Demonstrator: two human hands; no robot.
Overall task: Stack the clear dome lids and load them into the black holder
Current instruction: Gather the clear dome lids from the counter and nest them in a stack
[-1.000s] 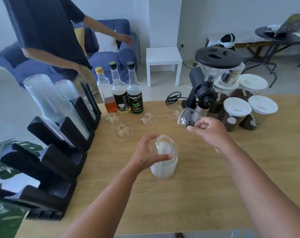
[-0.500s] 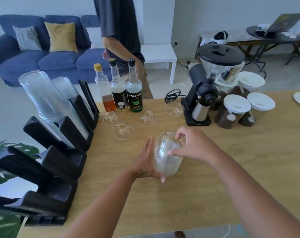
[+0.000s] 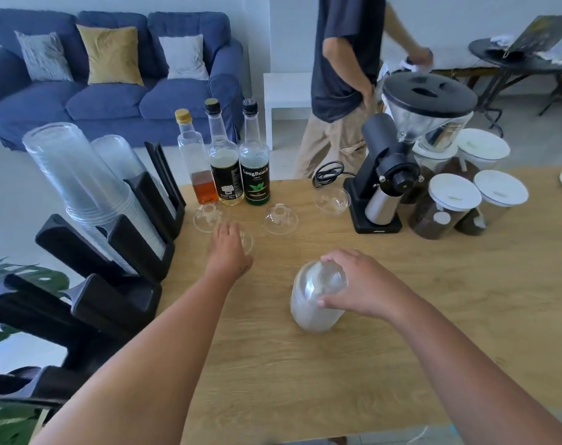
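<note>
A: Far left on the table?
B: black holder, cups in it. My left hand lies open over a loose dome lid.
A: Right?
B: My right hand grips the lid stack, mid-table.

Right hand grips the lid stack; left hand covers, perhaps touching, a loose lid

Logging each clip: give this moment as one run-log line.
right hand: steadies lid stack | left hand: over loose dome lid, grip unclear | three lids loose | black holder: no lids loaded
</note>
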